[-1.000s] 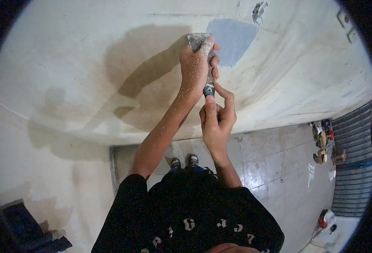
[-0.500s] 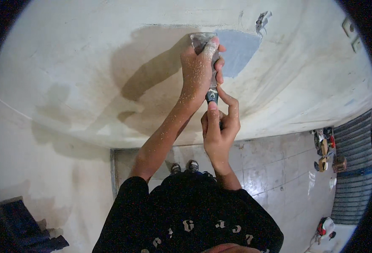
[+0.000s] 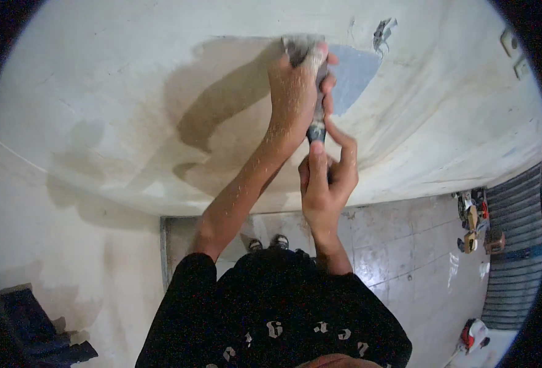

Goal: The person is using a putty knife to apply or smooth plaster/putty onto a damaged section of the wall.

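Both hands are raised against the pale wall, closed on one scraper (image 3: 317, 132) whose dark handle points down toward me. My left hand (image 3: 294, 92), dusted with light specks, grips its blade near the top, with the thumb along it and the fingertips curled round the right side. Lower down, my right hand (image 3: 329, 181) pinches the handle with the thumb in front, and the fingers partly hide it. The wide blade edge meets the wall at the left border of a smooth grey-blue patch (image 3: 356, 76). Motion blurs the blade and left fingers slightly.
A chipped hole (image 3: 383, 34) breaks the wall above right of the patch, and sockets (image 3: 512, 46) sit farther right. Tiled floor (image 3: 400, 245) lies below. Assorted items (image 3: 469, 214) stand by a ribbed shutter (image 3: 515, 214). Dark cloth (image 3: 34, 325) is at lower left.
Both hands and the scraper have shifted a little up and to the right along the wall, so the blade covers more of the patch's left side.
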Available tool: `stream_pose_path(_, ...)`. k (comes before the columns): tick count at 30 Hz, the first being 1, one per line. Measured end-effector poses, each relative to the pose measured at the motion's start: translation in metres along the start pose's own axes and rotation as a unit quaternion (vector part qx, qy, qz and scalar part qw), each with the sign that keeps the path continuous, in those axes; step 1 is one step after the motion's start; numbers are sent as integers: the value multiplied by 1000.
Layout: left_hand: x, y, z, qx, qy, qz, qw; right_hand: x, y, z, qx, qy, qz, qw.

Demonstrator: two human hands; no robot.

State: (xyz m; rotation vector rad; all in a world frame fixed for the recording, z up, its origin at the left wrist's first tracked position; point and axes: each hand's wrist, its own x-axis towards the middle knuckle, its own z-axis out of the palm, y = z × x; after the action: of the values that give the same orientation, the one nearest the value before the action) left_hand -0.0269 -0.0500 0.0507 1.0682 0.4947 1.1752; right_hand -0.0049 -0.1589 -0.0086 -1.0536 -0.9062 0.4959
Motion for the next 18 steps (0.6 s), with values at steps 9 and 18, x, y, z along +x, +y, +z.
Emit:
stream_pose_path(9, 3, -39, 18, -32, -17, -26, 999, -2, 23, -35, 27, 13, 9, 1000)
stream_pose_path(18, -12, -156, -55, 152, -176, -158, 960, -31, 144, -106, -186, 0, 21, 982)
